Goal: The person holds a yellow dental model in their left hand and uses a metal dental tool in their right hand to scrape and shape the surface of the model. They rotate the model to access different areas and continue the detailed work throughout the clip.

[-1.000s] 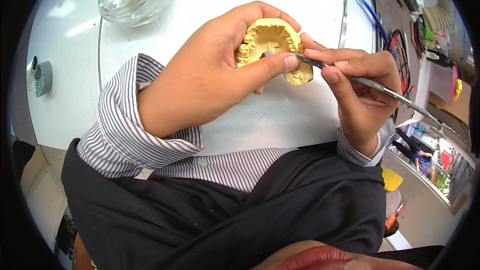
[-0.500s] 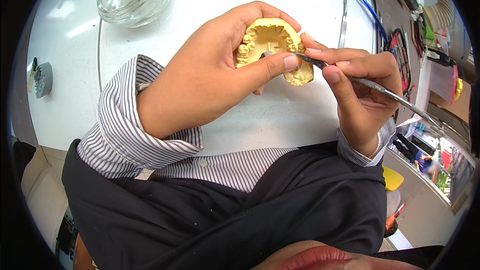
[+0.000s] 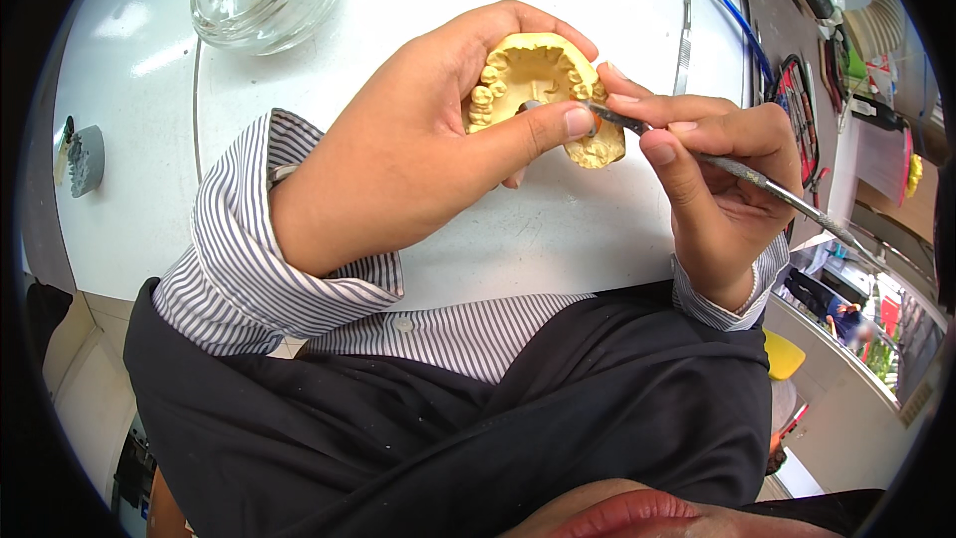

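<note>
My left hand [image 3: 413,144] is wrapped around a yellow plaster dental model [image 3: 533,52], an arch of teeth facing up toward me. Its thumb reaches across the model's open side, the thumb tip beside the working end of the tool. Between the thumb and fingers of my right hand [image 3: 727,159] is a slim metal dental carver [image 3: 762,177], held like a pen. Its dark tip meets the model's right side near the back teeth, partly hidden by my left thumb. The carver's other end points down to the right.
A glass spirit lamp [image 3: 269,0] stands at the far left of the white table [image 3: 498,249]. A scalpel [image 3: 684,45] lies beyond my right hand, near a blue-handled brush [image 3: 732,10]. A small grey block [image 3: 86,159] sits at the left edge. Tools in a case [image 3: 797,110] lie right.
Both hands, the model and the carver keep nearly the same place. The carver's tip appears to have shifted very slightly against the model.
</note>
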Action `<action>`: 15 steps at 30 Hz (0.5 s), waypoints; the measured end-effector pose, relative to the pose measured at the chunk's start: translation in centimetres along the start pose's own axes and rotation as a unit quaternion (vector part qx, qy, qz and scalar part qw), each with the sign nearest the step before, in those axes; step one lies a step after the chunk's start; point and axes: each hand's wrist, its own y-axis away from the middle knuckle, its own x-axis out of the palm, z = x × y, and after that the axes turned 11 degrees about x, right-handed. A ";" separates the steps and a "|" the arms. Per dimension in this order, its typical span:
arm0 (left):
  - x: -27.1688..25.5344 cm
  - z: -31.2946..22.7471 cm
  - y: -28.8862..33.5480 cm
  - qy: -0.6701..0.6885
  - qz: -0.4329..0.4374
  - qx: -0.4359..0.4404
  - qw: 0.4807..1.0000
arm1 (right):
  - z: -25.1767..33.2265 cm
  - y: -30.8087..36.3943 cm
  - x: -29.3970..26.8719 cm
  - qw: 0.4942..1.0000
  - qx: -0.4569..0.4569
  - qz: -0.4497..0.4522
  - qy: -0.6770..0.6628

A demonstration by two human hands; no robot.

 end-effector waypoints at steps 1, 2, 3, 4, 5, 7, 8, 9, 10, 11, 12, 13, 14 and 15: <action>0.0 0.0 0.0 0.000 0.000 -0.003 1.000 | 0.0 0.0 0.0 1.000 -0.003 0.003 0.001; 0.0 -0.1 0.0 -0.001 0.000 -0.005 1.000 | 0.0 0.0 0.1 1.000 -0.006 0.006 0.001; 0.0 -0.1 0.0 -0.001 0.001 -0.005 1.000 | 0.0 0.0 0.1 1.000 0.005 -0.010 -0.010; 0.0 -0.1 0.0 0.000 0.002 -0.006 1.000 | 0.0 0.1 0.2 0.999 0.015 -0.026 -0.021; 0.0 -0.2 0.0 0.000 0.004 -0.006 1.000 | 0.1 0.2 0.3 0.998 0.026 -0.043 -0.033; 0.1 -0.1 -0.1 -0.016 0.008 0.008 1.000 | 0.3 0.2 0.4 0.997 0.044 -0.054 -0.043; 0.1 0.0 0.0 -0.024 0.009 0.015 1.000 | 0.4 0.2 0.4 0.996 0.052 -0.059 -0.049; 0.1 0.2 0.0 -0.034 0.011 0.027 0.999 | 0.3 0.2 0.4 0.996 0.047 -0.053 -0.047; 0.0 0.4 0.0 -0.043 0.014 0.040 0.998 | 0.3 0.2 0.3 0.997 0.042 -0.047 -0.045; 0.0 0.5 0.0 -0.051 0.017 0.045 0.998 | 0.3 0.1 0.3 0.998 0.037 -0.042 -0.043; -0.1 0.5 0.0 -0.059 0.020 0.051 0.997 | 0.4 0.1 0.2 0.998 0.040 -0.036 -0.030; -0.2 0.4 0.0 -0.065 0.023 0.050 0.996 | 0.5 0.1 0.1 0.998 0.042 -0.031 -0.018; -0.2 0.5 0.0 -0.073 0.026 0.056 0.995 | 0.6 0.0 0.0 0.999 0.044 -0.025 -0.005; -0.3 0.6 0.0 -0.080 0.028 0.062 0.994 | 0.7 0.0 0.1 0.998 0.051 -0.028 -0.013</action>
